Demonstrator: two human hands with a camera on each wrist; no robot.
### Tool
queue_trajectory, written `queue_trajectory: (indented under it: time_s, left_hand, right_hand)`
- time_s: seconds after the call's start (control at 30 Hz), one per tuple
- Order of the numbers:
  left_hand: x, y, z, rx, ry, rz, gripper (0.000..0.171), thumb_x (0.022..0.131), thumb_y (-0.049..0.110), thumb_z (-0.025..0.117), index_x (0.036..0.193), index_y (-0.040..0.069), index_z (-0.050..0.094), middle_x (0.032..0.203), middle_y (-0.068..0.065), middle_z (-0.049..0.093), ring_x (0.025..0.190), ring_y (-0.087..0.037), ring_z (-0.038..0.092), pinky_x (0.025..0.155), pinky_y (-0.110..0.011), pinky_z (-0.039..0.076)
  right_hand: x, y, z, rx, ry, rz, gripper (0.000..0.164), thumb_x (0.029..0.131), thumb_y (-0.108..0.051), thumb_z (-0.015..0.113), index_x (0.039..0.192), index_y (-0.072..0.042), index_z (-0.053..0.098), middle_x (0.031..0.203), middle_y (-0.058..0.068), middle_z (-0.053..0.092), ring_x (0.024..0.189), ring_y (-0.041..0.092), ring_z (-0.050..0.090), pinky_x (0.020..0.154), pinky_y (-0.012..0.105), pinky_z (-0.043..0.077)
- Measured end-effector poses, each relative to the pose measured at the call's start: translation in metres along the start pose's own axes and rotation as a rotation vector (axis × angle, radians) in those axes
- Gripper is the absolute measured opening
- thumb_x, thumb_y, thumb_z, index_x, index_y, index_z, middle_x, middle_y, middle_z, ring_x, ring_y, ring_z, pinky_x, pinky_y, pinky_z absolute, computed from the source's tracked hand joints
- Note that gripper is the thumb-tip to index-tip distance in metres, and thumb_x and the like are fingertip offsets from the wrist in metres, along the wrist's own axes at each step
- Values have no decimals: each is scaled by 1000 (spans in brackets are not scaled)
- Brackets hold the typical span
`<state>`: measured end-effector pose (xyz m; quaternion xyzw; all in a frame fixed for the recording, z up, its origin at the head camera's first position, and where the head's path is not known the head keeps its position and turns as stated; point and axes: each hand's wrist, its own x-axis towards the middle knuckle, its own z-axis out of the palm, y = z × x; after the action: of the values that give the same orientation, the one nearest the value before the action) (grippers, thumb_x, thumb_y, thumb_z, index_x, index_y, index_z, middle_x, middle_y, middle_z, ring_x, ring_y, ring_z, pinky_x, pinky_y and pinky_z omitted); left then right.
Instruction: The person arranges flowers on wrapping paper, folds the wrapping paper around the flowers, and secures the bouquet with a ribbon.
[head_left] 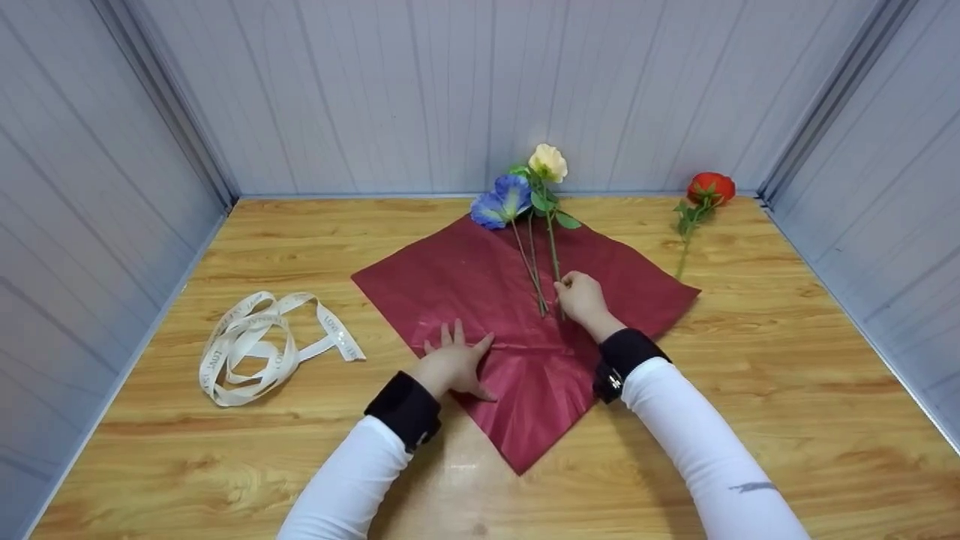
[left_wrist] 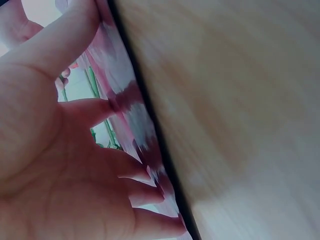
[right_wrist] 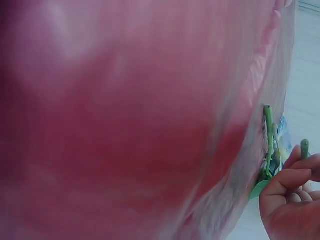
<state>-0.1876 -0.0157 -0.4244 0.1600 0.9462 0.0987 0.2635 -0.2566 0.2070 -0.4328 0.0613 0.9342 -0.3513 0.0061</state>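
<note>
My right hand pinches the green stem of a cream rose near its lower end. In the right wrist view the cut stem end pokes out between thumb and fingers. Just left of it a blue flower lies with its stems on a dark red wrapping sheet, a corner of which points toward me. With fingers spread, my left hand rests on the sheet's near left edge. The left wrist view shows its fingertips touching the sheet.
A curled cream ribbon with printed lettering lies on the wooden table at the left. A red flower lies at the back right, its stem reaching toward the sheet. Grey panel walls enclose the back and both sides.
</note>
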Motion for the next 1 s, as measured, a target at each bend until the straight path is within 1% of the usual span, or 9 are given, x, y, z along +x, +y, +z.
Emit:
queue_trajectory:
  time_s: [0.2,0.33,0.43,0.5,0.6,0.77,0.87,1.0]
  left_hand:
    - [0,-1,1,-4,4,6,101,72,52,76,152,26,20,155,-29,-3,142,-47,-4,108,-68,9]
    - [-1,-1,1,-7,8,9,101,72,52,76,152,26,20,155,-29,-2,142,-47,-4,108,-69,8]
    - [-1,-1,2,-12,11,15,101,72,52,76,152,25,21,155,-29,-2,142,-46,-4,108,-69,8]
    - [0,-1,2,-14,10,14,100,72,51,76,152,25,21,155,-29,-2,143,-46,-4,108,-68,8]
    - [1,-1,0,-8,6,4,101,73,51,76,152,27,20,155,-27,-3,143,-45,-5,108,-68,8]
    - [2,0,-1,-8,6,-3,101,72,52,76,152,27,19,156,-26,-4,143,-44,-5,109,-67,8]
    - [1,0,0,-10,13,1,101,72,51,76,152,27,20,155,-27,-3,143,-45,-4,109,-67,8]
    - [-1,0,1,-15,24,3,100,72,51,77,152,26,22,155,-28,-1,142,-46,-3,109,-67,9]
  right_hand:
    - [0,4,3,-12,-7,2,21,98,-15,50,95,2,62,82,16,70,59,13,54,55,20,37]
    - [0,5,5,-22,-12,-7,21,97,-14,51,95,3,62,84,17,70,69,22,63,56,20,38]
    - [0,4,7,-24,-17,-11,21,97,-14,51,97,4,63,86,18,70,77,28,65,57,21,39]
    - [0,4,8,-38,-25,-13,21,97,-14,52,97,3,63,86,18,70,79,29,65,58,22,40]
    - [0,3,8,-72,-34,-19,20,96,-15,53,95,2,64,85,17,70,80,29,65,60,24,41]
    - [0,4,7,-154,-53,-43,21,94,-17,57,88,1,64,86,16,68,81,29,62,71,33,46]
    - [0,6,7,-187,-86,-45,22,93,-20,59,83,-1,64,84,12,65,78,25,57,72,34,46]
    - [-1,5,9,-215,-108,-44,24,92,-21,59,77,-3,61,77,7,60,72,20,53,67,30,43]
